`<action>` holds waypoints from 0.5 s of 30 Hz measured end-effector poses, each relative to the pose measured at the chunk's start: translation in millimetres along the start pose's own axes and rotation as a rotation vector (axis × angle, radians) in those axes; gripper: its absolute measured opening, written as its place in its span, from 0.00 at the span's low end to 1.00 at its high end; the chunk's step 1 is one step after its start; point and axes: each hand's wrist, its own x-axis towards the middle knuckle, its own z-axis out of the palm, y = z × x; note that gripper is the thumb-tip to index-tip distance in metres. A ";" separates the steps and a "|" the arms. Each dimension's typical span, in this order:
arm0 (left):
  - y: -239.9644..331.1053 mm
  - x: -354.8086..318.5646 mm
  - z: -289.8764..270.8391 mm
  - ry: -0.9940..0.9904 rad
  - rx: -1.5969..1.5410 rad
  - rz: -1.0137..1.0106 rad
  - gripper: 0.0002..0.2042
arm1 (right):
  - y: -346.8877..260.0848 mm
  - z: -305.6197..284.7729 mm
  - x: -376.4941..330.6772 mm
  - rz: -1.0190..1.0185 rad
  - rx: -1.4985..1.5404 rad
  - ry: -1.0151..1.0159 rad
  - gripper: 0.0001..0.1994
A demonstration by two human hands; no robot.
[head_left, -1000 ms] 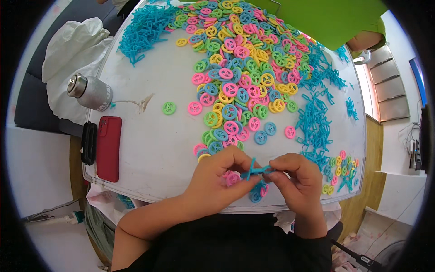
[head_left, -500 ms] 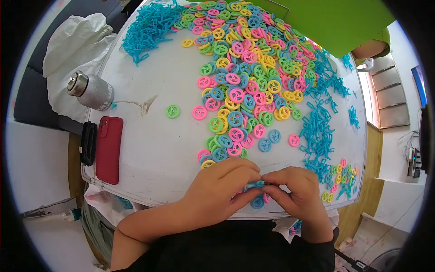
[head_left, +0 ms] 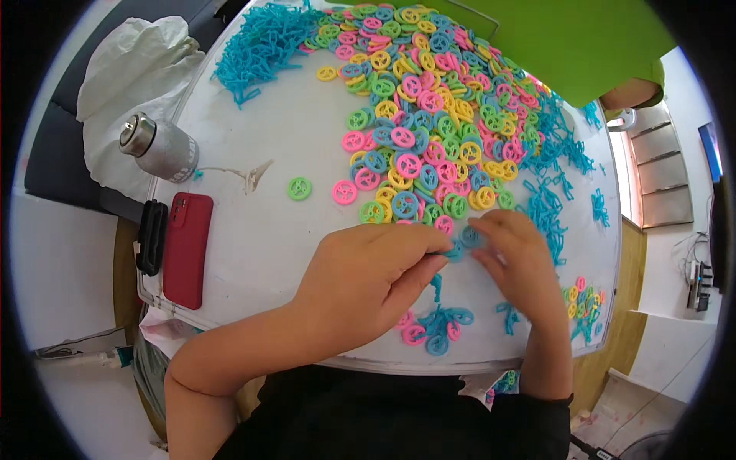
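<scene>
Pinching a Blue Piece [head_left: 448,254] Above the Bench [head_left: 253,253]

A silver bottle [head_left: 166,149] is standing at the far left, with a red phone [head_left: 188,249] lying nearer the person. A lone green wheel [head_left: 300,188] is resting on the bench. The left hand [head_left: 376,280] is keeping its grip pinched on the blue piece, which is jutting from the fingertips. A multicoloured wheel heap [head_left: 429,123] is spreading beyond it; a small cluster [head_left: 437,326] is sitting below. A blue wheel [head_left: 471,236] is lying near the right hand [head_left: 517,257], whose grip is blurring, so I cannot tell whether it is clenching that wheel. Teal links [head_left: 546,211] are lying farther right.
</scene>
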 end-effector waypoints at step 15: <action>-20.5 -2.9 12.6 -0.094 -0.731 -0.451 0.10 | -10.3 4.9 0.1 0.399 1.008 -0.017 0.08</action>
